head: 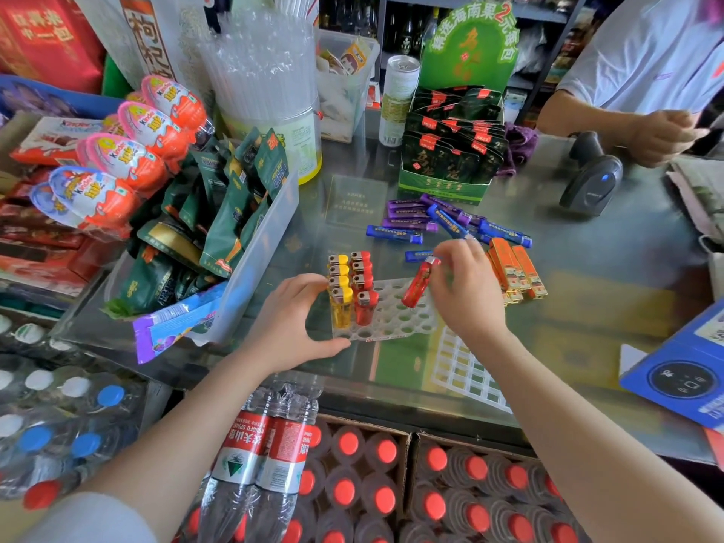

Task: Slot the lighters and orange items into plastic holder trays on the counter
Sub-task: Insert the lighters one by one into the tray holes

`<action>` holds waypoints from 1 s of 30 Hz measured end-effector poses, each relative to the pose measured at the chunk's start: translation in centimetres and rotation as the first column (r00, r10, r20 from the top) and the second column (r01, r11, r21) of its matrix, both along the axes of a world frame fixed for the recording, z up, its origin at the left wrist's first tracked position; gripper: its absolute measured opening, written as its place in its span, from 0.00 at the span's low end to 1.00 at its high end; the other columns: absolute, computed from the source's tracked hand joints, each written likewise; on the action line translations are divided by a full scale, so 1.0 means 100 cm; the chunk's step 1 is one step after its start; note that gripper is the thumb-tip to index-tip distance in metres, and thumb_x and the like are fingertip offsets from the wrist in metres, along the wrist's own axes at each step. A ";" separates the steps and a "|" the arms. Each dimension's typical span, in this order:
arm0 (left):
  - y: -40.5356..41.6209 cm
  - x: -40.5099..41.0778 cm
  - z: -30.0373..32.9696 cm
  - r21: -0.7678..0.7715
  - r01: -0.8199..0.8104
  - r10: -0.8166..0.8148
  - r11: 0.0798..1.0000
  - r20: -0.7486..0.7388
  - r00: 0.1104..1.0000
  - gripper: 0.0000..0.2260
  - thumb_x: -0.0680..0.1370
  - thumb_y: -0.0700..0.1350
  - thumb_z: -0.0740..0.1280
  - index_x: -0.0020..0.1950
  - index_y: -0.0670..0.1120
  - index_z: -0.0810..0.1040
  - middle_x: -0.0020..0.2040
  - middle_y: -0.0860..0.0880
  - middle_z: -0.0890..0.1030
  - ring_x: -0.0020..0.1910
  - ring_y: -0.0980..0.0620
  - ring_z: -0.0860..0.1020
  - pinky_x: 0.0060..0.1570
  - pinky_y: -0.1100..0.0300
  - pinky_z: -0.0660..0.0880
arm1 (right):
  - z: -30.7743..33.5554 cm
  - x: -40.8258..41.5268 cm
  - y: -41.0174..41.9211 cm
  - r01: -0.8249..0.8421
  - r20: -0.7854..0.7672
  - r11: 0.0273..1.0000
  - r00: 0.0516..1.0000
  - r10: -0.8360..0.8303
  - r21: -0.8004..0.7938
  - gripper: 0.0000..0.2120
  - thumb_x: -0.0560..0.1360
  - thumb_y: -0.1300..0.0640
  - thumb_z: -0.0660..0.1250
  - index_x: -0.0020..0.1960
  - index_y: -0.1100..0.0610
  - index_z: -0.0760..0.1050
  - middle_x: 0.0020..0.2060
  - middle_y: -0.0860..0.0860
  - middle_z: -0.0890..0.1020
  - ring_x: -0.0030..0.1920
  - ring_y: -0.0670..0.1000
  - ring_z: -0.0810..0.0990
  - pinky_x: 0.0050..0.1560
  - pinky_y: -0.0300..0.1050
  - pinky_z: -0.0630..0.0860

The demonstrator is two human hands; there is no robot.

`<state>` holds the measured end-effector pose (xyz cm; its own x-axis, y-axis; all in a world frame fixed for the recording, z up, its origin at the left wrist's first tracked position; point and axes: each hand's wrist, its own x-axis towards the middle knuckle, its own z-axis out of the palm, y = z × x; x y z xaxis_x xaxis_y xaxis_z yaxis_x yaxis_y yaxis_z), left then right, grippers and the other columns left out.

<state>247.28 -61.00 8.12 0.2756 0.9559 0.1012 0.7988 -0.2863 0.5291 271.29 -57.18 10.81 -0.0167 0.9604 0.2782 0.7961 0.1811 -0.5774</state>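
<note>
Worktop (587, 315) of glass bearing a clear plastic holder tray (395, 319). Yellow lighters (340, 291) and red lighters (363, 288) stand upright in its two left columns. The left hand (292, 321) braces the tray's left edge, thumb and fingers spread around the corner. The right hand (466, 291) pinches a tilted red lighter (420, 282) above the empty slots. Orange items (515, 272) lie just right of the tray; blue and purple lighters (442, 223) lie loose behind.

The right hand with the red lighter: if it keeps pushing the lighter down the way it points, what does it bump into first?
Probably the holder tray. The right hand tilts the red lighter bottom-first toward its empty holes, beside the standing red lighters.
</note>
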 end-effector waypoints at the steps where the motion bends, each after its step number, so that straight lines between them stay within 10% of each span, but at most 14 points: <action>1: 0.000 0.000 0.000 0.001 0.000 0.000 1.000 0.000 1.000 0.32 0.64 0.61 0.71 0.64 0.50 0.69 0.63 0.53 0.69 0.62 0.55 0.64 0.60 0.61 0.58 | 0.000 -0.003 0.001 0.118 -0.041 0.989 0.992 -0.122 -0.092 0.10 0.75 0.56 0.61 0.55 0.58 0.70 0.52 0.54 0.74 0.48 0.54 0.74 0.41 0.43 0.68; 11: 0.000 0.000 0.000 0.005 0.007 -0.007 1.000 -0.002 1.000 0.33 0.64 0.59 0.72 0.64 0.48 0.69 0.63 0.51 0.70 0.63 0.52 0.65 0.60 0.62 0.58 | 0.005 -0.025 0.017 0.151 -0.041 0.866 0.980 -0.193 -0.477 0.13 0.73 0.54 0.67 0.51 0.61 0.71 0.38 0.53 0.77 0.32 0.49 0.74 0.27 0.41 0.66; 15: 0.000 0.000 0.002 -0.003 0.006 -0.006 1.000 0.000 1.000 0.32 0.64 0.59 0.72 0.64 0.48 0.69 0.63 0.52 0.70 0.63 0.53 0.65 0.59 0.63 0.59 | 0.005 -0.019 0.010 0.042 -0.325 0.900 0.924 -0.200 -0.433 0.10 0.73 0.61 0.67 0.54 0.58 0.76 0.41 0.52 0.81 0.34 0.49 0.79 0.32 0.42 0.78; 21: 0.000 0.000 0.000 -0.003 0.005 -0.005 1.000 0.011 1.000 0.32 0.64 0.59 0.72 0.64 0.48 0.70 0.62 0.52 0.71 0.62 0.53 0.66 0.61 0.59 0.61 | 0.013 -0.013 -0.033 -0.140 -0.713 0.976 0.700 -0.022 -0.168 0.10 0.73 0.66 0.66 0.47 0.52 0.75 0.30 0.39 0.78 0.29 0.40 0.73 0.31 0.31 0.71; 30: -0.001 0.000 0.000 0.017 0.000 0.000 1.000 0.006 1.000 0.31 0.64 0.58 0.72 0.63 0.47 0.71 0.62 0.51 0.72 0.61 0.52 0.67 0.60 0.61 0.61 | 0.002 -0.033 -0.056 -0.359 -0.644 0.918 0.745 0.173 -0.170 0.10 0.71 0.65 0.68 0.43 0.51 0.75 0.36 0.46 0.83 0.39 0.48 0.81 0.45 0.45 0.78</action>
